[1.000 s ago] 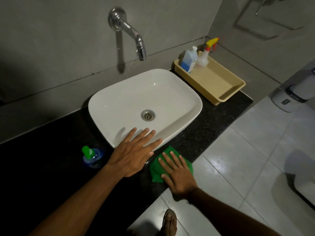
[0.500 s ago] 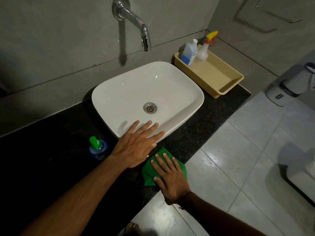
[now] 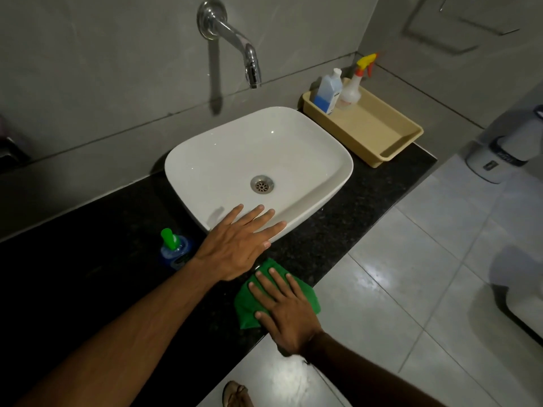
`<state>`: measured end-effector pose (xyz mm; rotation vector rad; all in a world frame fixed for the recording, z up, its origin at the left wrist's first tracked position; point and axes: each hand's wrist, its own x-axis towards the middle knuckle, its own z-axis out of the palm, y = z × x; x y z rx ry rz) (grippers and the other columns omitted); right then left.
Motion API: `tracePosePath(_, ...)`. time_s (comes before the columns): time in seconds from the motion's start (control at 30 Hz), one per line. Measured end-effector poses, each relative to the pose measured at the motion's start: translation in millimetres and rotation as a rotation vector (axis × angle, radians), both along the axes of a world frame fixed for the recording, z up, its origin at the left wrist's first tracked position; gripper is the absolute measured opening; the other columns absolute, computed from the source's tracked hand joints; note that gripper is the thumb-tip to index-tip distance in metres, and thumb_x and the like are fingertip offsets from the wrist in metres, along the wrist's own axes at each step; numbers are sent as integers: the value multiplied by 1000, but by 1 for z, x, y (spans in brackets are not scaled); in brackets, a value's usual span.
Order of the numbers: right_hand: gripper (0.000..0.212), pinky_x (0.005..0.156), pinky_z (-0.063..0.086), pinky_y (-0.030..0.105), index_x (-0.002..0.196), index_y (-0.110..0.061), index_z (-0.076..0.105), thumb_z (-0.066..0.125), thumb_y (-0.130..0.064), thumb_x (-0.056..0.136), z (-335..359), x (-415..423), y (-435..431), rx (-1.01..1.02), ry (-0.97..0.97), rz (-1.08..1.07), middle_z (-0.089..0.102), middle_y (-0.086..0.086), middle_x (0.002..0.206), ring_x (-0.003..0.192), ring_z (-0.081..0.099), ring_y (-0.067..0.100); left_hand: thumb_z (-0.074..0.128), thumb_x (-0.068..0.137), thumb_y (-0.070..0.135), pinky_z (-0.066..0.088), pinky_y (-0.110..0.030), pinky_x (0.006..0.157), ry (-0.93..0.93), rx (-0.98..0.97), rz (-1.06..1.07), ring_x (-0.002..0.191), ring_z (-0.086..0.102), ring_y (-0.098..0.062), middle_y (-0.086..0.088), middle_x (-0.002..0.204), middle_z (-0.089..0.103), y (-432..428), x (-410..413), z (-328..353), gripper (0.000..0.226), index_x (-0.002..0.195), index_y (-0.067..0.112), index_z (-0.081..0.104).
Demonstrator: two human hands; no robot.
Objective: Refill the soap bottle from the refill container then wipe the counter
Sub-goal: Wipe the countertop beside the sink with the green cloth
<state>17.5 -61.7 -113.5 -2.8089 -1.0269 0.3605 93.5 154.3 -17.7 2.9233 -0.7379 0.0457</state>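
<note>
The step in hand is judged to be the wiping of the counter (image 3: 338, 230), a dark speckled slab carrying a white basin (image 3: 258, 168). The right hand (image 3: 286, 312) lies flat, palm down, on a green cloth (image 3: 249, 306) at the front edge of the counter, just in front of the basin; its grip is fully spread, fingers extended and pressing rather than closed around the cloth. The left hand (image 3: 238, 245) is likewise open and holds nothing, its fingers resting on the near rim of the basin as a brace. The soap bottle (image 3: 173, 249), blue with a green top, stands on the counter left of the left hand, apart from the cloth. A blue refill container (image 3: 327, 92) and a spray bottle (image 3: 351, 89) stand in a beige tray (image 3: 390, 142) at the far right of the counter, which suggests the refill stage is complete. To perform the wipe well, keep the palm flat so pressure spreads across the cloth, and draw it in overlapping passes along the strip in front of the basin. Because part of the cloth overhangs the front edge, direct strokes inward or sideways so that it does not slide off onto the floor. Lift the soap bottle clear before wiping beneath it to avoid tipping it.
</note>
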Motion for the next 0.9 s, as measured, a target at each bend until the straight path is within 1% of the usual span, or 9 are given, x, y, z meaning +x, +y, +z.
tracePosePath(0.13, 60, 123, -6, 52, 161, -39, 2, 17, -56, 106, 3, 3, 28, 7, 38, -116, -1, -6, 170, 157, -9, 24, 29, 108, 38, 18, -51, 127, 6, -6, 26, 158, 24, -21, 1, 169, 31, -1, -2, -1, 53, 161, 40, 23)
tracePosePath(0.27, 58, 123, -11, 48, 160, -41, 1, 18, -55, 107, -7, -8, 4, 27, 37, 16, 2, -8, 171, 158, -8, 21, 26, 108, 39, 17, -52, 127, 29, -7, 29, 159, 20, -20, 3, 171, 26, -2, -1, 0, 54, 161, 42, 18)
tracePosePath(0.33, 57, 124, -10, 49, 160, -44, -1, 17, -56, 106, -5, 10, -24, 9, 32, 12, 0, -9, 171, 157, -10, 20, 26, 108, 38, 17, -52, 127, 36, -7, 31, 160, 17, -20, 4, 172, 22, -4, 0, -1, 55, 161, 43, 16)
tracePosePath(0.43, 58, 126, -1, 55, 160, -43, 0, 15, -57, 105, 4, 60, -39, -20, 7, -146, -1, -8, 170, 156, -12, 20, 25, 107, 39, 18, -51, 127, 35, -21, 42, 160, 16, -20, 5, 172, 21, -9, 4, -4, 55, 161, 43, 15)
tracePosePath(0.53, 60, 126, -1, 54, 161, -38, 6, 19, -55, 105, 9, 81, -17, 21, 18, -285, 1, -6, 170, 156, -13, 22, 20, 108, 41, 13, -52, 128, 59, -36, 22, 161, 10, -19, 4, 174, 14, -17, 12, -6, 55, 162, 41, 8)
tracePosePath(0.6, 60, 126, -3, 52, 161, -37, 5, 20, -55, 106, 3, 71, -15, 44, 16, -244, 0, -5, 170, 157, -11, 24, 22, 109, 41, 9, -53, 129, 99, -54, -18, 161, 2, -18, 5, 174, 7, -32, 20, -6, 57, 162, 41, 3)
tracePosePath(0.73, 60, 125, -9, 47, 160, -41, 1, 20, -55, 106, -5, 67, -65, 1, 13, -84, -4, -9, 171, 157, -10, 20, 19, 109, 42, 7, -54, 128, 147, -104, -24, 161, -6, -16, 7, 174, 1, -64, 37, -2, 58, 164, 34, 3)
tracePosePath(0.8, 59, 126, -4, 50, 160, -42, 2, 19, -56, 105, -2, 98, -86, -21, -10, -155, -3, -10, 170, 157, -10, 19, 18, 108, 43, 6, -52, 129, 148, -100, -4, 161, -7, -15, 7, 174, -1, -71, 45, -3, 59, 164, 34, 0)
tracePosePath(0.9, 60, 127, 1, 53, 161, -39, 6, 18, -57, 105, 7, 150, -84, 3, 8, -382, 0, -7, 169, 157, -9, 21, 11, 105, 47, 3, -49, 130, 132, -100, -5, 160, -6, -14, 8, 174, -2, -72, 51, -6, 62, 163, 35, -6)
